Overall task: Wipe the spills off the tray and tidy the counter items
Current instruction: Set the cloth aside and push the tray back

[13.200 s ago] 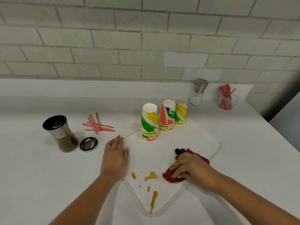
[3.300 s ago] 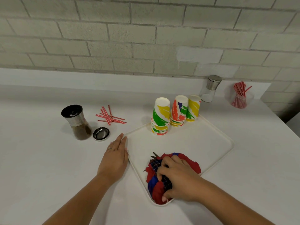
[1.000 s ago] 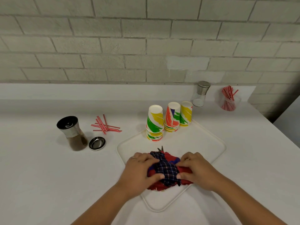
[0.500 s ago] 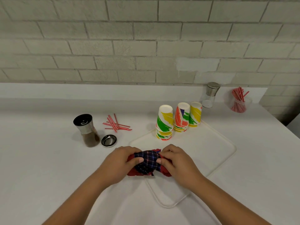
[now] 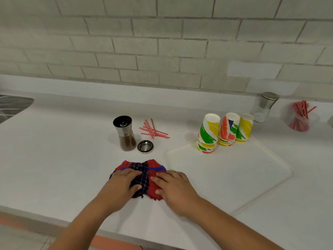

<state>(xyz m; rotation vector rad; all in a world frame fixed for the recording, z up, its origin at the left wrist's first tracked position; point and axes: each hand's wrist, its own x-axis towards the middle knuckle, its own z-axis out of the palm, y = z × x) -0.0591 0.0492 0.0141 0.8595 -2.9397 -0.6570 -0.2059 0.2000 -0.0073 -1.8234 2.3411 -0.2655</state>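
Note:
A red and dark-blue checked cloth lies bunched on the white counter, just left of the white tray. My left hand presses flat on its left part and my right hand on its right part, fingers spread over it. No brown spill shows on the tray's surface. Three upside-down stacks of colourful paper cups stand on the tray's far corner.
A pepper grinder stands behind the cloth with its loose metal lid beside it. Several red straws lie scattered nearby. A salt shaker and a straw holder stand at the back right. A sink edge shows far left.
The brown spills seen earlier on the tray are gone. Both hands have carried the cloth off the tray to the left and set it down on the counter.

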